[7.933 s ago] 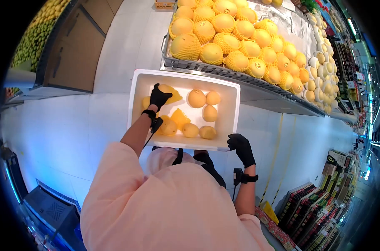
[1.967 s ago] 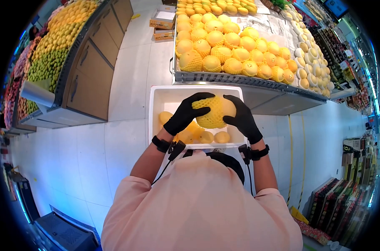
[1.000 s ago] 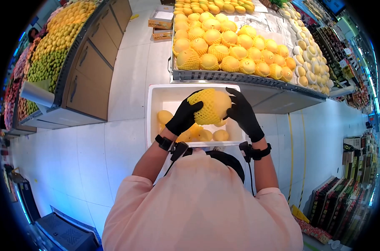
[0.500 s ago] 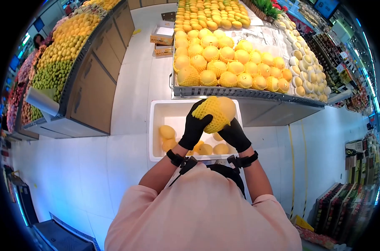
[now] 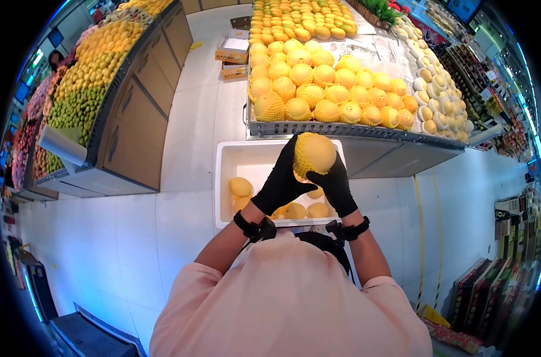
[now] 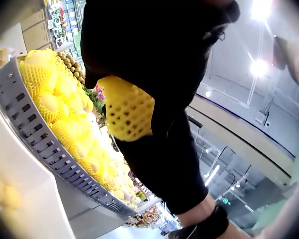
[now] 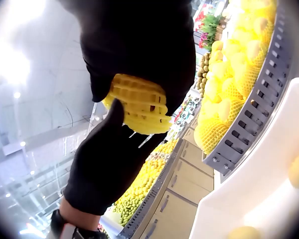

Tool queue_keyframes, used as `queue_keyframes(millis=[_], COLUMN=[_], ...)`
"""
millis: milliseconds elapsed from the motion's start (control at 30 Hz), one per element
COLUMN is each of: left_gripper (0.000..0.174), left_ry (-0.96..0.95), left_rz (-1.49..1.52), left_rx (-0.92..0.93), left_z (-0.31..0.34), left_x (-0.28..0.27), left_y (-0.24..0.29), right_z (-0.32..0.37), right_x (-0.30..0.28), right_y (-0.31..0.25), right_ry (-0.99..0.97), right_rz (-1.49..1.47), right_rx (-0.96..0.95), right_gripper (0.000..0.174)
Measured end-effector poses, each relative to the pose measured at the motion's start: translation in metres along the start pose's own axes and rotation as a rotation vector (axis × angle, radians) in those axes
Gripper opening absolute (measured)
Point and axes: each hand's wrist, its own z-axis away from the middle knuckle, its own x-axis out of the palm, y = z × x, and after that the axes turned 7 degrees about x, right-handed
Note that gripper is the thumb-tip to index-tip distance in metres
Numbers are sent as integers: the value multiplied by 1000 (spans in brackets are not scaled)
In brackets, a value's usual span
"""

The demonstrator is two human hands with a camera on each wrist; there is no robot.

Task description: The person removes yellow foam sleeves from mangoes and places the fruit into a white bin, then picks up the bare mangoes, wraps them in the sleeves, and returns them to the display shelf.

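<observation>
Above the box (image 5: 224, 178), just short of the shelf (image 5: 354, 130), I held the netted fruit (image 5: 314, 153) in both hands: my left hand (image 5: 280, 185) gripped its side, my right hand (image 5: 336, 185) cupped it underneath.

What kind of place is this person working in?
Most likely a supermarket produce section: a grey metal display shelf piled with yellow fruit in foam nets, a brown-fronted sloped stand of loose green and yellow fruit along the aisle, and racks of packaged goods across the white tiled floor.
</observation>
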Motion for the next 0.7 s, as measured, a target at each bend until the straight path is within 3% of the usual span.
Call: queue_keyframes(millis=[133, 233, 367, 467, 600, 700], left_gripper=[107, 104, 88, 93, 90, 93], left_ry=[127, 144, 118, 23, -16, -29], left_rz=[-40, 119, 329, 343, 272, 361], left_rx=[-2, -51, -219, -253, -163, -153], left_z=[2, 3, 10, 14, 8, 7], left_x=[13, 7, 2, 5, 21, 31], left_y=[-18, -12, -15, -16, -9, -14], right_z=[1, 2, 6, 8, 8, 12], right_x=[9, 1, -20, -33, -36, -44], right_y=[-6, -10, -20, -19, -14, -23], right_ry=[-6, -147, -272, -344, -352, -329], right_rz=[185, 159, -77, -97, 77, 150], right_rx=[-20, -73, 195, 312, 61, 68], right_gripper=[82, 85, 86, 91, 93, 95])
